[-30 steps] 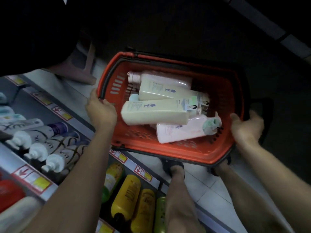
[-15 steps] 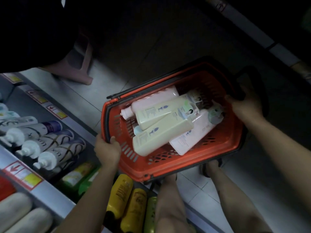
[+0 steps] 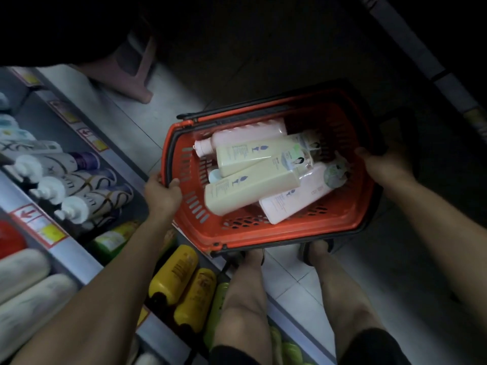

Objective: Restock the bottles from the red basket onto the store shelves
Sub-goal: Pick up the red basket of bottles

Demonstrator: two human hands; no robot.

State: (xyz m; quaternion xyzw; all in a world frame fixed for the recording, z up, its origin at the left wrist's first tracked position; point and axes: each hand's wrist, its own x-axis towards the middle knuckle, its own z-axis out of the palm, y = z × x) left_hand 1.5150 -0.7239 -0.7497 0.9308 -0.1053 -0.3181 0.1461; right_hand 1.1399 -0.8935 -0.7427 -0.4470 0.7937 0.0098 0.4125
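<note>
Beside shelves [image 3: 66, 248], both hands [image 3: 162, 192] grip the red basket [image 3: 263, 233] of bottles [image 3: 253, 188].

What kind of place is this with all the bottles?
Most likely a shop aisle. Rows of the same bottles lie on the shelves, like the yellow bottles, with price tags along the shelf edge. Both hands, left hand and right hand, hold a red basket full of bottles.

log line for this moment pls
phase: carrying | left hand: gripping red basket rim | right hand: gripping far rim | bottles: lying in basket, none shelved
</note>
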